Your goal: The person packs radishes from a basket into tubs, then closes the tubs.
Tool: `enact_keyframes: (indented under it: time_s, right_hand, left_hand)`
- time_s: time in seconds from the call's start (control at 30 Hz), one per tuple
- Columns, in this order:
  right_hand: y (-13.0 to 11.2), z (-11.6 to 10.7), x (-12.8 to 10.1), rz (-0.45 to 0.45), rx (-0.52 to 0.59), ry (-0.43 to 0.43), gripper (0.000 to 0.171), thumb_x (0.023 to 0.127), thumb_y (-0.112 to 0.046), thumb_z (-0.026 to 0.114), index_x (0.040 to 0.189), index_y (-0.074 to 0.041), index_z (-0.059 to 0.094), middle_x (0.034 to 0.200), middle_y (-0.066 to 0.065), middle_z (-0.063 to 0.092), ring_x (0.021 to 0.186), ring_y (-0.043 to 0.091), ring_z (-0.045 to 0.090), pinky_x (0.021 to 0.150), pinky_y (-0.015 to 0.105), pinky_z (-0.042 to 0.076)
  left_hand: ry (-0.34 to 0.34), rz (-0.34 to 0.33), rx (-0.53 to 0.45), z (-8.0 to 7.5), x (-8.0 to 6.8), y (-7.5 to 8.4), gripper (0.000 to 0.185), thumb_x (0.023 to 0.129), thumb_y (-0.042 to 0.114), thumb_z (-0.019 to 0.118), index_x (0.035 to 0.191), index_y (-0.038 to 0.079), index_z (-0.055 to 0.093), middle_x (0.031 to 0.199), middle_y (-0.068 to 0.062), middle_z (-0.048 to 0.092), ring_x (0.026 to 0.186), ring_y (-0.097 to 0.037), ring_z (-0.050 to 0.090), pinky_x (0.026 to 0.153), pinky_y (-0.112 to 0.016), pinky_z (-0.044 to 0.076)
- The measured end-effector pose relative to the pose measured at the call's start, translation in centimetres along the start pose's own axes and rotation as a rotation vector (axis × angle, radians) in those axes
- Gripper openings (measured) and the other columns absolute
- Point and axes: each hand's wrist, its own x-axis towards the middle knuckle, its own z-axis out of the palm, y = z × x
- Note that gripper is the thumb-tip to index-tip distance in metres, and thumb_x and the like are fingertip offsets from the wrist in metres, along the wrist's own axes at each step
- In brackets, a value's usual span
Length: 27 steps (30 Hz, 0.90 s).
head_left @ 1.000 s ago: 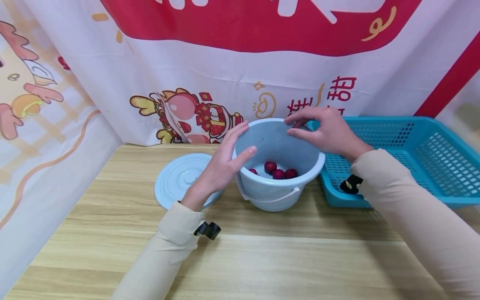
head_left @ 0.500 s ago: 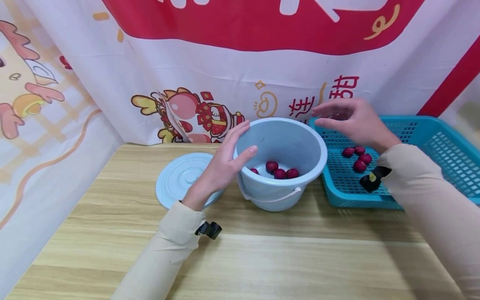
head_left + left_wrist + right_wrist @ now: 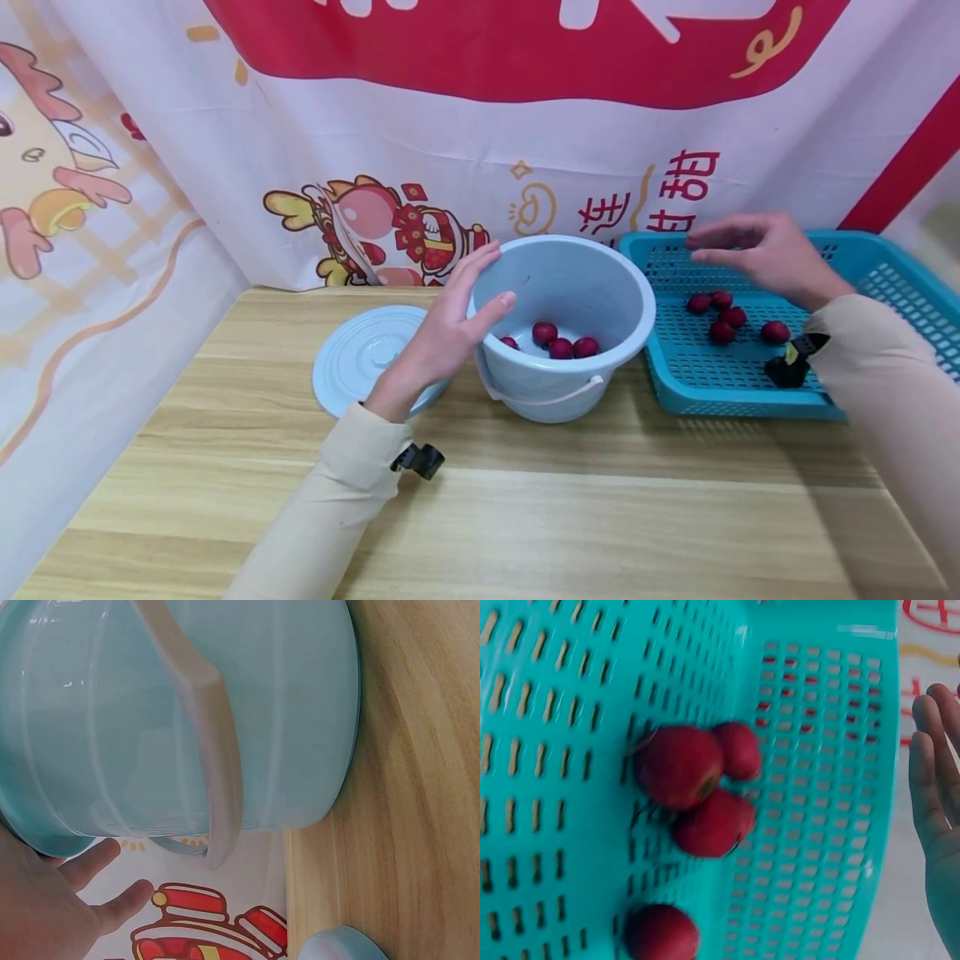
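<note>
On bucket [image 3: 570,375] L hand [image 3: 450,329], R hand [image 3: 765,250] over basket [image 3: 885,275]

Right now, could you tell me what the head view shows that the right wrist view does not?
Only the head view shows the left hand resting on the side of the pale blue bucket, the red fruits in the bucket, the lid and the wooden table. Only the right wrist view shows the basket's slotted mesh up close. Both share the teal basket, the red fruits in the basket and the open right hand.

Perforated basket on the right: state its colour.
The perforated basket is turquoise; the right wrist view shows it best.
</note>
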Motion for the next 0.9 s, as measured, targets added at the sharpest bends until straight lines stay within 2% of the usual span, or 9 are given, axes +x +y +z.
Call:
enact_keyframes:
  time_s: [0.07,0.2,0.27,0.47,0.6,0.73,0.9]
  right_hand:
    - [0.7,-0.2,0.2,0.036,-0.015,-0.023,0.068,0.093,-0.054,0.076,0.150,-0.021,0.062,0.147,0.011,0.063,0.126,0.024,0.058,0.082,0.023,0.058]
    - [1.8,-0.6,0.5,0.080,-0.018,-0.068,0.067,0.096,-0.051,0.073,0.152,-0.017,0.059,0.152,0.019,0.058,0.135,0.036,0.051,0.097,0.051,0.058]
    - [2.3,-0.6,0.6,0.095,-0.018,-0.073,0.066,0.097,-0.050,0.074,0.152,-0.016,0.059,0.152,0.021,0.057,0.136,0.038,0.051,0.101,0.058,0.056]
    - [3.2,-0.2,0.6,0.111,-0.031,-0.096,0.065,0.097,-0.047,0.075,0.151,-0.015,0.059,0.149,0.023,0.060,0.132,0.039,0.055,0.096,0.052,0.061]
    - [3.4,-0.1,0.6,0.134,-0.036,-0.132,0.063,0.099,-0.041,0.074,0.152,-0.013,0.057,0.151,0.025,0.058,0.133,0.043,0.054,0.101,0.059,0.058]
    - [3.6,-0.1,0.5,0.162,-0.026,-0.176,0.064,0.100,-0.040,0.073,0.155,-0.012,0.053,0.156,0.027,0.052,0.139,0.047,0.047,0.107,0.068,0.051]
    - [3.9,0.1,0.6,0.181,-0.042,-0.206,0.063,0.100,-0.040,0.073,0.153,-0.010,0.055,0.152,0.028,0.055,0.134,0.046,0.052,0.106,0.069,0.049]
  left_hand:
    - [0.000,-0.001,-0.002,0.0,0.0,-0.1,0.071,0.104,0.044,0.055,0.167,0.018,0.034,0.177,0.006,0.023,0.164,-0.021,0.023,0.129,-0.065,0.029]
    - [0.000,-0.001,-0.003,0.0,0.0,-0.2,0.071,0.104,0.044,0.055,0.167,0.019,0.034,0.177,0.006,0.023,0.164,-0.021,0.023,0.128,-0.064,0.031]
    - [0.000,-0.003,0.000,0.0,0.0,-0.2,0.071,0.104,0.045,0.055,0.166,0.019,0.034,0.177,0.006,0.023,0.164,-0.021,0.023,0.128,-0.064,0.031]
    - [-0.001,-0.005,0.005,-0.1,0.0,-0.3,0.071,0.104,0.045,0.055,0.166,0.019,0.034,0.177,0.007,0.023,0.164,-0.021,0.024,0.127,-0.063,0.033]
    - [-0.002,-0.005,0.003,-0.1,0.0,-0.3,0.071,0.104,0.045,0.054,0.167,0.018,0.034,0.177,0.006,0.023,0.164,-0.021,0.023,0.127,-0.063,0.033]
    - [-0.004,-0.004,0.001,0.0,0.0,-0.3,0.071,0.105,0.046,0.054,0.167,0.018,0.033,0.177,0.006,0.023,0.164,-0.022,0.023,0.127,-0.063,0.033]
    - [-0.003,-0.010,0.001,-0.1,0.0,-0.2,0.071,0.104,0.046,0.055,0.167,0.019,0.033,0.177,0.007,0.023,0.164,-0.021,0.024,0.127,-0.063,0.034]
